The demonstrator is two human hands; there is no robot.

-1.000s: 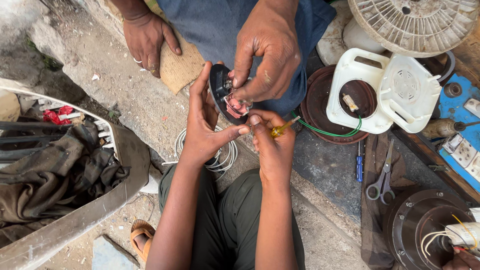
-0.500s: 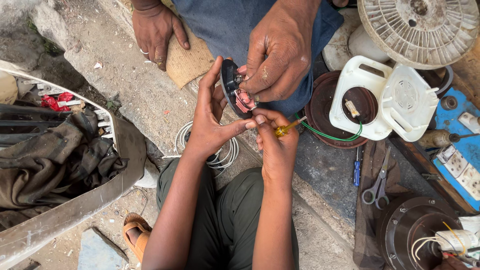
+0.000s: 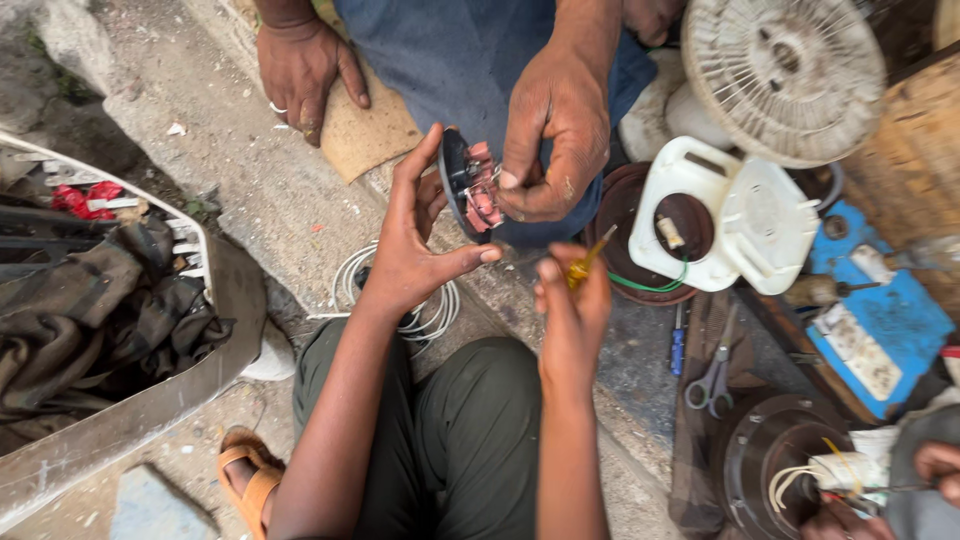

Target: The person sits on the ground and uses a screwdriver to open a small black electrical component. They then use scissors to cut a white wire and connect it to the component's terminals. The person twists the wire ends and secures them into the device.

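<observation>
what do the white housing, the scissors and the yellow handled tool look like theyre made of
White housing: looks like moulded plastic, smooth and slightly glossy, with rounded edges and grime marks.
Scissors: apparently bare metal, dull grey all over, loops included.
Yellow-handled tool in the right hand: the handle looks like translucent amber plastic; the thin shaft seems metal, though it is too small to be sure.

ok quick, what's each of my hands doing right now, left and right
Left hand: open, fingers spread, fingertips against the round black part that another person's hand also grips.
Right hand: closed, holding a yellow-handled screwdriver.
</observation>
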